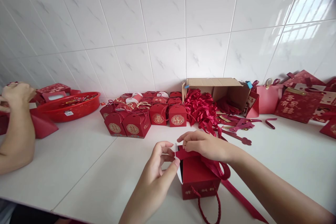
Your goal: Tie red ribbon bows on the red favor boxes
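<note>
A red gift box [201,173] lies on its side on the white table in front of me, with a twisted cord handle [220,204] hanging toward me. Its white-lined flap [179,174] stands up at the left end. My left hand [160,168] is closed around this flap, fingers behind it and thumb at its edge. Over the box, my right hand [206,145] pinches a flat red ribbon [189,154] whose end meets the flap. The ribbon loops right and trails off the box; my right fingertips are partly hidden.
Several finished-looking red boxes [138,124] stand by the tiled wall. Ribbons [199,106] spill from a cardboard carton [215,82], beside loose straps [237,136]. Red bags [299,103] lean at right. At left are a red basin [63,112] and another person's arm [19,129].
</note>
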Demonstrator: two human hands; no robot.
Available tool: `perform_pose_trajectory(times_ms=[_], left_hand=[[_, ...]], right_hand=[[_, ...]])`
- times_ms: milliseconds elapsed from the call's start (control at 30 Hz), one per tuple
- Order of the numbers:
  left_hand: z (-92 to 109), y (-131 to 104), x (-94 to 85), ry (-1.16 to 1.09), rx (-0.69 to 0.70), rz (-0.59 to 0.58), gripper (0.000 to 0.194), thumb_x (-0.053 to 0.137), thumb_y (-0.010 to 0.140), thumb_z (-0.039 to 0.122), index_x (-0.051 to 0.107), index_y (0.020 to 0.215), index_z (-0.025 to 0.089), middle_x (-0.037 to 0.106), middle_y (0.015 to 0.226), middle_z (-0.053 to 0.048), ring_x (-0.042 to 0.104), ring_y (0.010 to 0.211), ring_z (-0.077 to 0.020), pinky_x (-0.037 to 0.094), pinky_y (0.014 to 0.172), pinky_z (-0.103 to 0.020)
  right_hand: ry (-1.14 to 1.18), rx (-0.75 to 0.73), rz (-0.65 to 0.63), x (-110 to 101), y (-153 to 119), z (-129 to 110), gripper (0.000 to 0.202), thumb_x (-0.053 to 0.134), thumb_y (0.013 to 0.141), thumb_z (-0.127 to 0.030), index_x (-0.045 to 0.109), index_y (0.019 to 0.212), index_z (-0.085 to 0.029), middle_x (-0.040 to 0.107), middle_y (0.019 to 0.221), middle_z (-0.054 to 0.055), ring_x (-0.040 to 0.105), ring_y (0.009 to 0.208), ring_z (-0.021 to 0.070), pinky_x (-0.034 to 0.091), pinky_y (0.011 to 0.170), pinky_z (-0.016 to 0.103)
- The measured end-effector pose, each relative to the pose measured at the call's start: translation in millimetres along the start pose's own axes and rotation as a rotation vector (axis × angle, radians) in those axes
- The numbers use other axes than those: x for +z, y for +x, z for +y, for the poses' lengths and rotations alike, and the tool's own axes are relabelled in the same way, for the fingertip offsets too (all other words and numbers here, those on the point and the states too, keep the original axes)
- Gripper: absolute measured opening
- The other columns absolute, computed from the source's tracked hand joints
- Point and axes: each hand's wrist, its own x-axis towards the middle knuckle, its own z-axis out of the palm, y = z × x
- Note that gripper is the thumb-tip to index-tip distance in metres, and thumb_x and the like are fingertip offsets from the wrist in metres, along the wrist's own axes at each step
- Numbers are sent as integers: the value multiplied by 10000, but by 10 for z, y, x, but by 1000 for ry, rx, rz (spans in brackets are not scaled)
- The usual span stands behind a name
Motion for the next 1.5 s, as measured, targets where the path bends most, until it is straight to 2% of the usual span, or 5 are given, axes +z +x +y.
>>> perform_pose_trajectory(times_ms=[433,667,767,1133,1500], left_hand=[[-104,196,41,-126,61,-39,276,560,839,412,515,696,180,489,711,21,485,705,-120,463,703,-232],[-116,207,-453,-1118,187,836,93,527,805,149,529,714,172,560,692,21,592,674,-79,476,556,-130],[-116,181,-563,-1114,266,1037,76,581,773,141,568,815,203,628,903,-4,640,920,-135,531,762,-203],[-204,310,105,-39,-18,-135,364,506,810,570,502,762,210,504,705,39,475,644,-122,373,596,-218],[-372,278,-43,95,25,-88,411,586,735,573,474,655,187,381,625,57,318,560,-105,251,536,-220]], right_hand=[[-52,-18,-75,14,-25,-31,177,507,780,-269,660,734,-193,653,1055,38,572,1010,233,452,758,279],[-115,-53,140,-330,-147,-19,243,521,841,-375,664,975,-232,619,1167,54,581,1031,238,461,846,336],[-189,-46,212,-525,-293,-38,252,526,838,-402,660,976,-239,662,1049,66,616,906,241,486,741,339],[-335,-15,45,-227,-614,464,290,568,735,-163,528,1013,-237,654,980,39,602,897,202,472,727,310],[-578,-42,366,-7,-756,814,80,489,822,-165,514,781,-229,660,746,32,596,779,246,421,642,338]])
